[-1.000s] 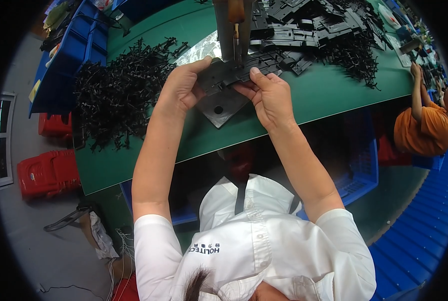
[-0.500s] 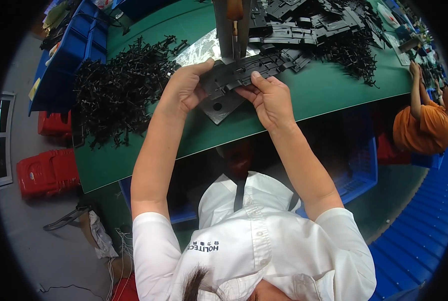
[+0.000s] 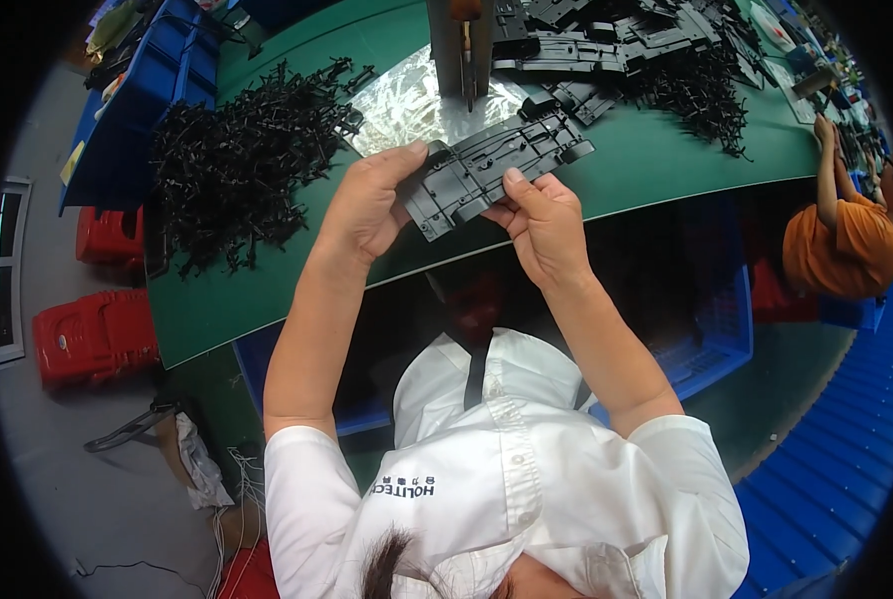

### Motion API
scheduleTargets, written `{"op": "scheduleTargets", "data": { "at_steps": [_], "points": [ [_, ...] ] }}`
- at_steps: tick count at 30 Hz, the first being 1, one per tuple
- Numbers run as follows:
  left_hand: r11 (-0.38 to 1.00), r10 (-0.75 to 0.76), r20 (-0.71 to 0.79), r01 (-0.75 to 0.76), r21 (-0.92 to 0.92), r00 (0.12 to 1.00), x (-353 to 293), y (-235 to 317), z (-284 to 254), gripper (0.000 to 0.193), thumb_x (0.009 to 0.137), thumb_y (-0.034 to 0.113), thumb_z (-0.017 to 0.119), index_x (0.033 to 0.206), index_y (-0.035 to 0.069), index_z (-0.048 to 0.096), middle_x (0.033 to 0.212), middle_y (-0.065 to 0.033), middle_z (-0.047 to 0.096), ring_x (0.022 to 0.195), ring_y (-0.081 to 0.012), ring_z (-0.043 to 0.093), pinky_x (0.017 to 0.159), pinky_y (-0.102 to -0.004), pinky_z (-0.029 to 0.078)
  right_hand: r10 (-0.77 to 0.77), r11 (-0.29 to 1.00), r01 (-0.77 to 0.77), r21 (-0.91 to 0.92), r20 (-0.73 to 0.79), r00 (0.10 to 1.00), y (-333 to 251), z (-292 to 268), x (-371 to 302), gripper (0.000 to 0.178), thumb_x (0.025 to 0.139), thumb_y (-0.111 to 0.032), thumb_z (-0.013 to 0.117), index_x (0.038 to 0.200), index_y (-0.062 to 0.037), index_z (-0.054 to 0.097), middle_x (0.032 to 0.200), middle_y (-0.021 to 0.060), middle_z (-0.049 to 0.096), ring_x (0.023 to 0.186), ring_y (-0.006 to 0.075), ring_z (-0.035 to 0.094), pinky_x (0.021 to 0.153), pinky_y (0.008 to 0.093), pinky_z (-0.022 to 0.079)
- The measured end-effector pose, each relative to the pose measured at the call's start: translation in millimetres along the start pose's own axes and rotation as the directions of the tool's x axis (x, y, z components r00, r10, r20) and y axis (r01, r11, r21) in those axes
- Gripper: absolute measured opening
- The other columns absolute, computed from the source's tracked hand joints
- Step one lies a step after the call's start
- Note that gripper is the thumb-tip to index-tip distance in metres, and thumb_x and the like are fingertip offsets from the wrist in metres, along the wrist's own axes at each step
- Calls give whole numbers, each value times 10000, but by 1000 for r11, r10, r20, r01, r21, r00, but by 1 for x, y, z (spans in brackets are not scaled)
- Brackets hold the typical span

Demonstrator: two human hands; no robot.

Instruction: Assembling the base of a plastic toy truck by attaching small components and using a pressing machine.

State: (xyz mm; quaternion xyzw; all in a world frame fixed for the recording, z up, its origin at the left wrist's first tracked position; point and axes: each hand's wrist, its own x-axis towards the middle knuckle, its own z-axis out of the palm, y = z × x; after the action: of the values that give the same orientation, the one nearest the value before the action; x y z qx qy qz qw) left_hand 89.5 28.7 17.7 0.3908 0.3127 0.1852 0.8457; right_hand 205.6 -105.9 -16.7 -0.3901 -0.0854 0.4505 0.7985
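A long black molded plastic panel (image 3: 496, 165) with ribs and small bosses is held up in front of me, slanting upward to the right. My left hand (image 3: 376, 195) grips its left end, thumb on top and the other fingers hidden beneath. Along the near edge, right of the middle, my right hand (image 3: 546, 220) pinches it between thumb and bent fingers. Just beyond the panel, a narrow pointed tool tip (image 3: 470, 92) hangs down from an upright machine (image 3: 448, 60). Under that tip lies a shiny metallic plate (image 3: 396, 110), partly covered by the panel.
A heap of small black plastic parts (image 3: 252, 160) spreads over the left of the green table (image 3: 681, 185). More black panels (image 3: 576, 50) and another heap of small parts (image 3: 701, 105) lie at the far right. A person in orange (image 3: 841, 245) works at the right.
Both hands have drawn the panel slightly toward me, out from under the tool tip, and turned it so its ribbed face shows more. More of the shiny plate is uncovered.
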Motion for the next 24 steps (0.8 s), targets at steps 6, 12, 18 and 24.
{"op": "scheduleTargets", "data": {
  "at_steps": [6, 12, 18, 24],
  "points": [
    [999, 33, 15, -34, 38, 999, -26, -10, -5, 248, 863, 168, 568, 985, -47, 571, 888, -98, 624, 769, -154, 612, 712, -283, 518, -11, 1000, 11, -10, 47, 999, 6, -4, -21, 167, 886, -98, 520, 962, 48, 487, 948, 136, 598, 824, 180, 609, 748, 331, 522],
    [997, 59, 10, -59, 43, 998, -45, -17, -4, 252, 858, 200, 585, 966, -28, 584, 855, -77, 628, 731, -131, 608, 663, -264, 515, 16, 1000, -18, 24, 84, 996, 8, -4, -38, 128, 885, -100, 531, 954, 6, 510, 934, 107, 613, 823, 158, 610, 740, 301, 512],
    [995, 77, -1, -77, 71, 997, -55, -24, -10, 249, 858, 207, 589, 955, -23, 590, 817, -57, 627, 663, -108, 594, 609, -236, 505, 32, 999, -34, 18, 105, 994, 14, -8, -46, 157, 887, -110, 532, 1002, -3, 525, 949, 84, 617, 816, 137, 608, 727, 277, 506],
    [995, 80, -26, -78, 56, 996, -59, -25, -8, 245, 857, 199, 592, 953, -27, 593, 813, -56, 626, 664, -106, 591, 605, -234, 501, 34, 999, -37, 29, 107, 994, 15, -4, -49, 151, 885, -110, 536, 996, -8, 527, 943, 78, 617, 813, 132, 607, 713, 267, 506]
  ]
}}
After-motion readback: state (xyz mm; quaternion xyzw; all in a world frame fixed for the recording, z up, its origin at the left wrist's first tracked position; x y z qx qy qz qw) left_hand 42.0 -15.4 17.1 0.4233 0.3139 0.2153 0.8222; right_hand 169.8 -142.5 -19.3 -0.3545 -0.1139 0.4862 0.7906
